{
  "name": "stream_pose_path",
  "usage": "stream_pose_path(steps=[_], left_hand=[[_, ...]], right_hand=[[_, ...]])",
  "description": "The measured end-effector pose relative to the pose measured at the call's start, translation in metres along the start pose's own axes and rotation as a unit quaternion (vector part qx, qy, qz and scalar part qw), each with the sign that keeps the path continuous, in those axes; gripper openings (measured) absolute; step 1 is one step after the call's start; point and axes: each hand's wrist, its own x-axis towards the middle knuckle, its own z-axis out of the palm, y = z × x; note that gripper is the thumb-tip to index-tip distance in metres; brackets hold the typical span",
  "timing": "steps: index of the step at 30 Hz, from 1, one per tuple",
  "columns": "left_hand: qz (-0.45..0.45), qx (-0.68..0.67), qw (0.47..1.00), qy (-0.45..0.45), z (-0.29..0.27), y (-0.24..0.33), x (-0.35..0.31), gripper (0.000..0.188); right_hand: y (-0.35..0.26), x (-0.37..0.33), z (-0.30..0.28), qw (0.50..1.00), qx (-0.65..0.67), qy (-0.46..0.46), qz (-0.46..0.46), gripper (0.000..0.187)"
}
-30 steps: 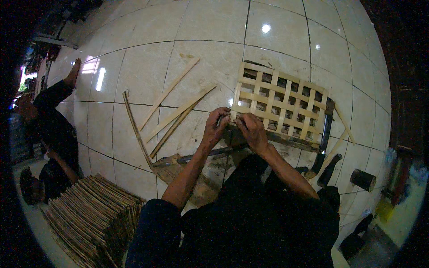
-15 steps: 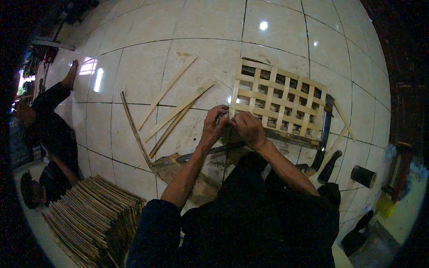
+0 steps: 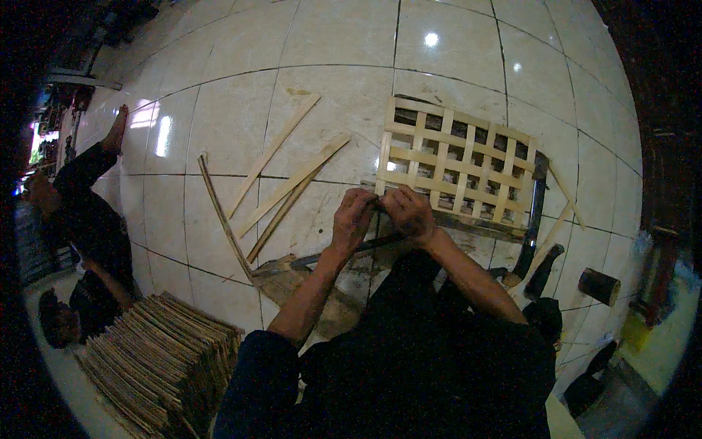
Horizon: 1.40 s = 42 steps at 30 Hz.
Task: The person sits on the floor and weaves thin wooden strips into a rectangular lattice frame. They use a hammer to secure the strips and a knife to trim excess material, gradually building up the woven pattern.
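Note:
A woven panel of pale, flat strips, which look like bamboo (image 3: 457, 162), lies in front of me with square gaps in an open grid. At its near left corner my left hand (image 3: 353, 219) and my right hand (image 3: 407, 214) meet, fingers bent and pinched together. Just beyond the fingertips is the lower end of the panel's leftmost strip. Whatever sits between the fingers is small, dark and hidden by them. A dark bar (image 3: 376, 241) runs under my wrists along the near side.
Several loose strips (image 3: 292, 183) lie on the tiled floor to the left. A tall stack of thin brown sheets (image 3: 161, 358) stands near left, beside a person in dark clothes (image 3: 91, 197). At right are a dark curved bar (image 3: 534, 219), a dark-handled tool (image 3: 545, 271) and a dark cylinder (image 3: 599, 286).
Both hands have drawn slightly nearer to me, away from the panel's left edge, uncovering more of the leftmost strip's lower end. The panel has hardly shifted.

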Motion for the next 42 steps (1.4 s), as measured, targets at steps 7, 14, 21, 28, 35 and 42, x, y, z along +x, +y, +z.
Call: stream_pose_path(steps=[7,14,21,28,35,42], left_hand=[[-0.037,0.054,0.993,-0.095,-0.017,0.027,0.016,0.026],[-0.024,0.004,0.998,-0.054,-0.013,0.025,0.018,0.022],[-0.056,0.028,0.997,-0.048,-0.006,0.023,0.012,0.013],[-0.058,-0.030,0.997,-0.030,-0.011,0.037,0.015,0.014],[-0.023,-0.044,0.998,-0.026,-0.006,0.028,0.014,0.014],[-0.025,-0.011,0.999,-0.038,-0.011,0.023,0.012,0.015]], right_hand=[[0.010,-0.013,0.006,0.998,0.047,-0.019,-0.026,0.022],[0.007,-0.005,-0.004,0.996,0.068,-0.055,-0.008,0.028],[0.013,-0.059,-0.104,0.956,0.125,0.029,0.265,0.024],[-0.046,-0.204,-0.188,0.812,-0.097,-0.211,0.536,0.036],[-0.081,-0.291,-0.158,0.871,-0.187,-0.091,0.445,0.034],[-0.072,-0.256,-0.172,0.839,-0.005,-0.048,0.542,0.032]])
